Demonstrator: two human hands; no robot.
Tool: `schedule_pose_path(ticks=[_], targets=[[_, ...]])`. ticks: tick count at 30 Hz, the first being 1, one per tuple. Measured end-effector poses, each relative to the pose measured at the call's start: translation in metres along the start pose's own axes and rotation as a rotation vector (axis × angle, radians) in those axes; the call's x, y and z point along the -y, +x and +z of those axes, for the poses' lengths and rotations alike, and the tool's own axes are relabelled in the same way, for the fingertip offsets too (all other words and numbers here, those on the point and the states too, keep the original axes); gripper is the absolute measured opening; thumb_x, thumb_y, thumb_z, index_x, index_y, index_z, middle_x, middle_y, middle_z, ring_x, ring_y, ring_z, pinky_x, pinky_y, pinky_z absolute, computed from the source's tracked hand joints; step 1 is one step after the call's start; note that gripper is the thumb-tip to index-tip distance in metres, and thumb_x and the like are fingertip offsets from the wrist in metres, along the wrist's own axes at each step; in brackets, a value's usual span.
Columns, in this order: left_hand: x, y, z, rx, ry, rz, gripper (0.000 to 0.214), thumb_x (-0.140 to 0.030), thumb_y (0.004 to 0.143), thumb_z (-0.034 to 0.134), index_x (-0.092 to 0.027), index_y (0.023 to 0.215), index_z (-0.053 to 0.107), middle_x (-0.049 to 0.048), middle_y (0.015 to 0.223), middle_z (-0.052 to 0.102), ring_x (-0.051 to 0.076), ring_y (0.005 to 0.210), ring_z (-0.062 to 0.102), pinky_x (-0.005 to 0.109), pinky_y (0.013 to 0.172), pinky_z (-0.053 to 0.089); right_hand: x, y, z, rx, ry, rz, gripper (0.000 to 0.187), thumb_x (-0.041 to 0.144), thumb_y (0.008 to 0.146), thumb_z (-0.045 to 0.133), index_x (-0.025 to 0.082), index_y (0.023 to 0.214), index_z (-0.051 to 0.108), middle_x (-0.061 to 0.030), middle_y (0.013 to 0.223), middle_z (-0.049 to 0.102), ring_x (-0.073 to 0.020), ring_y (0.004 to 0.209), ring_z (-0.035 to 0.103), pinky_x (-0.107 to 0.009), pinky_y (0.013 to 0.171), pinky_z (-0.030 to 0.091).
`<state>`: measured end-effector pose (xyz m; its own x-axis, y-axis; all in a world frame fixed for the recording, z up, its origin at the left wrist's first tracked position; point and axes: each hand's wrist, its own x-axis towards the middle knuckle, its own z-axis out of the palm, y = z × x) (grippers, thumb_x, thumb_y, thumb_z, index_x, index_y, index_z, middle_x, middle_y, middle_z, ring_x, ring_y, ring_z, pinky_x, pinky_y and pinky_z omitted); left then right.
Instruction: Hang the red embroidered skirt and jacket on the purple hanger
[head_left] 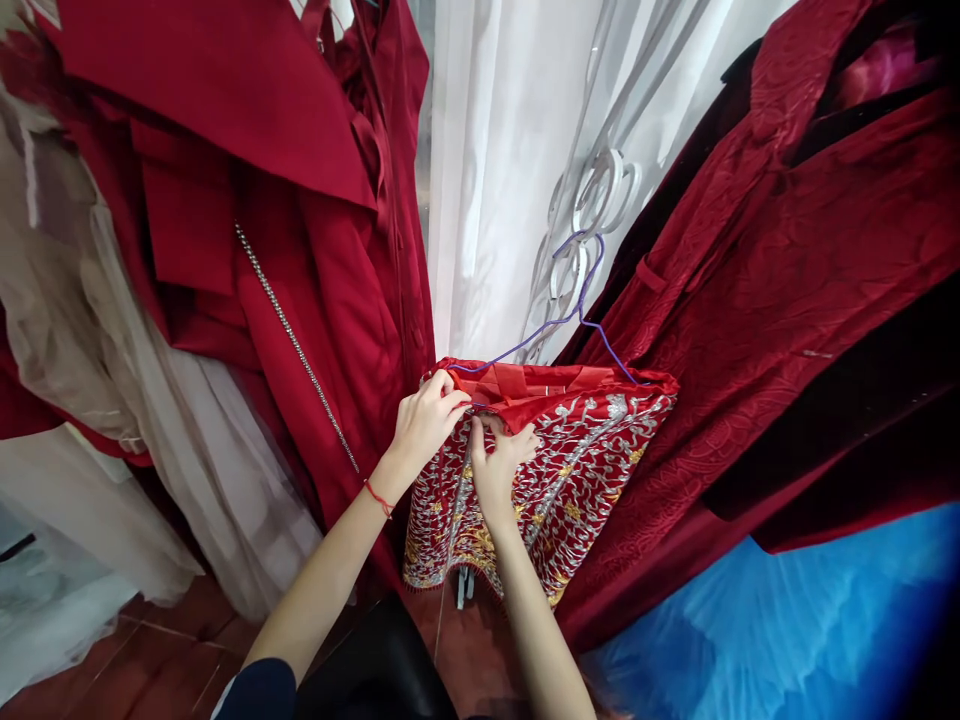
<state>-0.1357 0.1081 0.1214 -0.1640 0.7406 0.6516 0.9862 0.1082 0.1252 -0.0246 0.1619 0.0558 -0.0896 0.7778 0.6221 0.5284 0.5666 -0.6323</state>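
Observation:
A red skirt point(570, 480) with dense silver and gold embroidery hangs in front of me, its plain red lining showing at the top. A purple wire hanger point(551, 325) reaches into both sides of its waist opening. At the waist's left part, my left hand point(429, 418) is closed, pinching the edge between thumb and fingers. My right hand point(501, 465) is just beside it, thumb up and fingers curled at the front waist edge. Some of its fingertips are hidden by the cloth.
Red satin garments point(315, 260) with a beaded trim hang at left, beside pale gowns point(217, 470). A patterned dark red garment point(750, 350) hangs at right, above blue tulle point(795, 620). Behind are a white curtain point(487, 180) and white metal scrollwork point(600, 195). The floor point(172, 660) has red tiles.

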Motion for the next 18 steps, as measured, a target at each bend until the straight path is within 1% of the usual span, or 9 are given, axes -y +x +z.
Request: schedule_pose_path(ticks=[3,5,7,10,13,15,18], targets=[[0.000,-0.003,0.007,-0.099,-0.025,0.009,0.019,-0.035,0.093,0.056,-0.024,0.093,0.072,0.0027,0.094,0.057,0.014,0.082,0.059,0.025,0.059,0.042,-0.007,-0.002,0.004,0.019,0.028,-0.055,0.037,0.041,0.097,0.042,0.020,0.094,0.072,-0.0146,0.107,0.062,-0.0300,0.101,0.050,-0.047,0.090,0.036],[-0.001,-0.004,0.011,-0.162,-0.046,0.003,0.017,-0.035,0.091,0.059,-0.024,0.091,0.073,0.0024,0.090,0.057,0.014,0.082,0.058,0.025,0.061,0.043,-0.011,-0.002,0.007,0.064,0.155,-0.090,0.035,0.037,0.097,0.041,0.019,0.094,0.071,-0.0120,0.098,0.068,-0.0261,0.094,0.056,-0.042,0.089,0.038],[-0.001,-0.006,0.014,-0.212,-0.061,-0.007,0.016,-0.034,0.091,0.060,-0.024,0.090,0.073,0.0023,0.089,0.057,0.014,0.083,0.058,0.026,0.063,0.043,-0.014,-0.001,0.009,0.112,0.317,-0.080,0.033,0.036,0.096,0.042,0.017,0.092,0.070,-0.0098,0.091,0.071,-0.0220,0.083,0.060,-0.036,0.085,0.042],[-0.004,-0.006,0.017,-0.254,-0.069,-0.010,0.016,-0.033,0.090,0.061,-0.024,0.088,0.073,0.0025,0.088,0.058,0.015,0.082,0.057,0.026,0.064,0.044,-0.014,0.003,0.009,0.160,0.495,0.004,0.032,0.040,0.094,0.047,0.017,0.089,0.069,-0.0079,0.086,0.072,-0.0196,0.075,0.061,-0.033,0.080,0.045],[-0.006,-0.005,0.017,-0.264,-0.063,-0.009,0.015,-0.033,0.089,0.062,-0.023,0.086,0.073,0.0028,0.088,0.058,0.016,0.081,0.056,0.027,0.065,0.044,-0.017,0.008,0.012,0.198,0.623,0.085,0.032,0.044,0.089,0.052,0.016,0.087,0.068,-0.0065,0.084,0.071,-0.0190,0.076,0.061,-0.031,0.079,0.046],[-0.007,-0.003,0.016,-0.276,-0.067,-0.018,0.013,-0.032,0.088,0.063,-0.023,0.085,0.072,0.0028,0.087,0.059,0.016,0.082,0.057,0.027,0.067,0.044,-0.024,0.008,0.018,0.237,0.670,0.137,0.033,0.046,0.086,0.055,0.016,0.083,0.067,-0.0054,0.081,0.070,-0.0182,0.075,0.060,-0.030,0.078,0.046],[-0.003,0.002,0.014,-0.328,-0.079,-0.061,0.012,-0.032,0.088,0.065,-0.023,0.087,0.072,0.0027,0.089,0.060,0.016,0.084,0.057,0.027,0.068,0.045,-0.048,-0.007,0.035,0.389,0.673,0.242,0.035,0.050,0.081,0.056,0.017,0.069,0.063,-0.0028,0.068,0.065,-0.0168,0.066,0.056,-0.030,0.071,0.046]])
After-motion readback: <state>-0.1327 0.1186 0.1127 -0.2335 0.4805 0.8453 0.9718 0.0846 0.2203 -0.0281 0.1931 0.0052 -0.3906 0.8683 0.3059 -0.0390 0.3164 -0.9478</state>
